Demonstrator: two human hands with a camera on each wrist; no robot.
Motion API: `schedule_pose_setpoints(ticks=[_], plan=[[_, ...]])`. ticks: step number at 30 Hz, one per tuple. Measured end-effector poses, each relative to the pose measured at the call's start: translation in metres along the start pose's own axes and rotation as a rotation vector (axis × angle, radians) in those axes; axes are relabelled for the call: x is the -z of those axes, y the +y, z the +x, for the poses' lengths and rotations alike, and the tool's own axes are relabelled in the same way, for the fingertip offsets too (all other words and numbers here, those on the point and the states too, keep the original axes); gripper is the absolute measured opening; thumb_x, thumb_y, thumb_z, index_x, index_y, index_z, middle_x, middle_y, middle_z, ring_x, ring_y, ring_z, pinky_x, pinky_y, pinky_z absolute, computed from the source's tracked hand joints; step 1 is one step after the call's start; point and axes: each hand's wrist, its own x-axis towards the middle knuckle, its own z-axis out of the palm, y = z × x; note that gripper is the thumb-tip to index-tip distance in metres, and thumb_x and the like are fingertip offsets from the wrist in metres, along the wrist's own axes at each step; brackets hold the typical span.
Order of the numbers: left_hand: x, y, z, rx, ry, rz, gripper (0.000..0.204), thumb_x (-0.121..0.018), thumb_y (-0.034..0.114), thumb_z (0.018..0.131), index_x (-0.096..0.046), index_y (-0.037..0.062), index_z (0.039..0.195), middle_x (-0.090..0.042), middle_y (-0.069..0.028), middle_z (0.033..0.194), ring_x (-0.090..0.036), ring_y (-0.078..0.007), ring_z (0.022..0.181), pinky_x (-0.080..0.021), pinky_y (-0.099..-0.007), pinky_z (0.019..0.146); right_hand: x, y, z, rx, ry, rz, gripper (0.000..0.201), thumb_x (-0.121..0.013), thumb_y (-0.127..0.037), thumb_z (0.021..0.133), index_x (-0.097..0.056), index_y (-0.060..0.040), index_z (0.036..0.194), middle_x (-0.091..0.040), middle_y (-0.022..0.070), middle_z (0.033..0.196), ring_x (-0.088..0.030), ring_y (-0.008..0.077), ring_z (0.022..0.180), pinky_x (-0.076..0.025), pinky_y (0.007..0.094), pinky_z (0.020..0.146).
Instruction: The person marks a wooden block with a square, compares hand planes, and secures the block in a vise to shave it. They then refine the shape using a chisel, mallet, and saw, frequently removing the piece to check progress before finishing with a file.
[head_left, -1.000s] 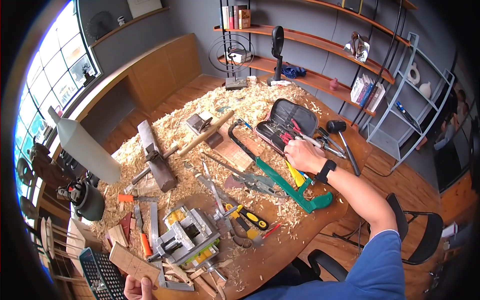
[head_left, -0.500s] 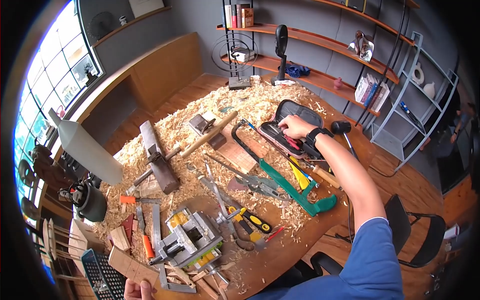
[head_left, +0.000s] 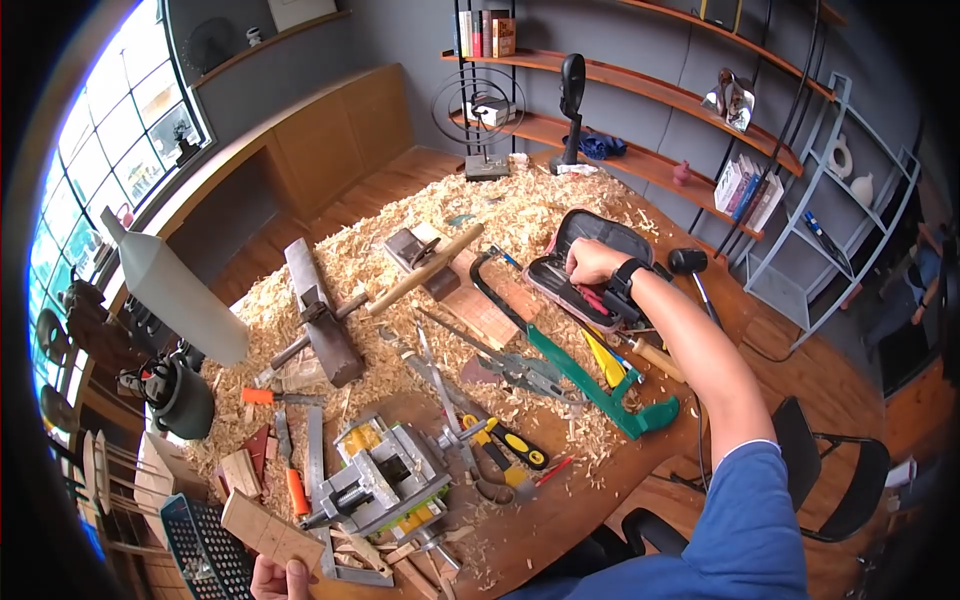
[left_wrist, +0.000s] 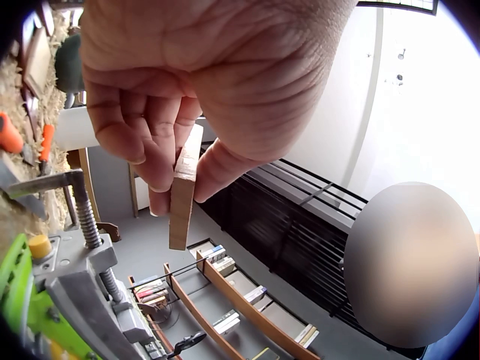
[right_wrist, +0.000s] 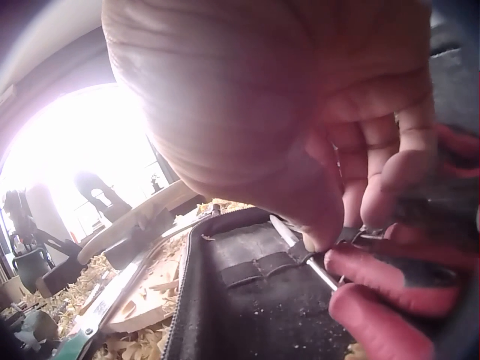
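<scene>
My left hand (head_left: 283, 578) pinches a small flat wooden board (head_left: 270, 530) between thumb and fingers, low at the left of the head view. In the left wrist view, the board (left_wrist: 184, 195) appears edge-on. My right hand (head_left: 597, 262) reaches into an unzipped black tool case (head_left: 628, 238). Close up in the right wrist view, its thumb and curled fingers pinch a slim metal tool (right_wrist: 324, 274) by an elastic loop; the fingertips are partly hidden. Red-handled pliers (right_wrist: 382, 322) lie beside them in the case.
A green hacksaw (head_left: 580, 375) lies left of the case, a black mallet (head_left: 688, 262) to its right. Nearer the front is a metal vise (head_left: 390, 475). Wood shavings (head_left: 400, 200) spread around wooden planes (head_left: 325, 330); a white bottle (head_left: 185, 290) stands at left.
My right hand has moved from the case's near right edge, by the red handles, to its left inside and slightly down there. The left hand keeps holding the board.
</scene>
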Motion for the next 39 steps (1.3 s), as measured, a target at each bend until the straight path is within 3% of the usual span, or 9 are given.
schedule_pose_setpoints(ticks=[2,4,8,10,15,24,29,34,39], plan=[[0.001,-0.001,-0.001,0.016,0.014,0.009,0.019,-0.068,0.002,0.105,-0.062,0.0058,0.088,-0.056,0.0039,0.077,-0.048,-0.0047,0.070,-0.034,-0.0226,0.064,0.002,-0.001,0.002,0.010,-0.004,-0.011,0.015,-0.067,-0.006,0.076,-0.078,0.0015,0.084,-0.078,0.0241,0.087,-0.078,0.0366,0.085,-0.058,0.0473,0.074],[0.003,-0.002,0.000,0.029,0.028,0.019,0.021,-0.069,0.002,0.105,-0.061,0.0063,0.086,-0.056,0.0042,0.076,-0.047,-0.0045,0.070,-0.034,-0.0226,0.064,0.009,-0.006,0.001,-0.092,-0.126,-0.022,0.023,-0.079,-0.009,0.079,-0.083,-0.0007,0.101,-0.083,0.0190,0.100,-0.079,0.0282,0.092,-0.061,0.0398,0.085],[0.000,0.002,0.000,0.026,0.023,0.023,0.019,-0.069,0.003,0.105,-0.062,0.0055,0.088,-0.056,0.0044,0.076,-0.047,-0.0044,0.069,-0.033,-0.0221,0.063,0.013,-0.002,0.004,-0.125,-0.125,0.130,0.023,-0.076,-0.004,0.078,-0.083,-0.0011,0.100,-0.082,0.0199,0.101,-0.079,0.0309,0.090,-0.062,0.0415,0.083],[-0.001,0.002,0.001,0.028,0.036,0.019,0.017,-0.069,0.003,0.105,-0.063,0.0050,0.089,-0.056,0.0045,0.076,-0.047,-0.0044,0.068,-0.033,-0.0219,0.063,0.006,0.004,0.012,0.139,-0.019,-0.079,0.022,-0.067,0.002,0.075,-0.084,-0.0032,0.089,-0.080,0.0229,0.093,-0.080,0.0341,0.085,-0.063,0.0438,0.078],[0.003,-0.003,0.001,0.046,0.048,0.007,0.012,-0.069,0.004,0.106,-0.067,0.0023,0.094,-0.058,0.0044,0.077,-0.049,-0.0046,0.070,-0.035,-0.0214,0.063,0.011,-0.028,0.001,0.104,0.105,-0.274,0.013,-0.073,0.000,0.074,-0.081,-0.0031,0.083,-0.079,0.0265,0.094,-0.078,0.0440,0.097,-0.062,0.0493,0.088],[0.006,-0.007,0.005,0.030,0.037,0.005,0.020,-0.071,0.001,0.103,-0.061,0.0059,0.086,-0.056,0.0042,0.074,-0.049,-0.0045,0.067,-0.035,-0.0212,0.061,0.016,-0.011,0.028,0.113,-0.045,-0.229,0.013,-0.075,-0.002,0.074,-0.084,-0.0062,0.083,-0.081,0.0219,0.092,-0.080,0.0369,0.091,-0.063,0.0450,0.084],[0.006,-0.007,0.005,0.042,0.057,0.023,0.026,-0.071,0.001,0.103,-0.057,0.0080,0.083,-0.055,0.0039,0.073,-0.049,-0.0044,0.065,-0.035,-0.0214,0.060,0.023,-0.018,0.022,0.092,-0.095,-0.135,0.008,-0.077,-0.003,0.076,-0.083,-0.0028,0.082,-0.079,0.0132,0.073,-0.079,0.0244,0.070,-0.063,0.0378,0.069],[0.000,-0.003,0.006,0.046,0.064,0.053,0.027,-0.071,0.000,0.104,-0.056,0.0085,0.083,-0.055,0.0037,0.073,-0.049,-0.0044,0.065,-0.035,-0.0216,0.060,0.019,-0.016,0.025,0.097,-0.080,-0.157,0.010,-0.076,-0.002,0.075,-0.082,-0.0020,0.082,-0.079,0.0135,0.073,-0.079,0.0242,0.070,-0.063,0.0376,0.069],[0.003,-0.006,0.006,0.045,0.051,0.031,0.028,-0.070,0.000,0.104,-0.056,0.0093,0.082,-0.054,0.0042,0.073,-0.049,-0.0042,0.066,-0.036,-0.0211,0.060,0.023,-0.028,0.011,0.140,-0.020,-0.196,0.011,-0.075,-0.003,0.072,-0.082,-0.0013,0.081,-0.080,0.0202,0.083,-0.081,0.0315,0.083,-0.063,0.0417,0.077]])
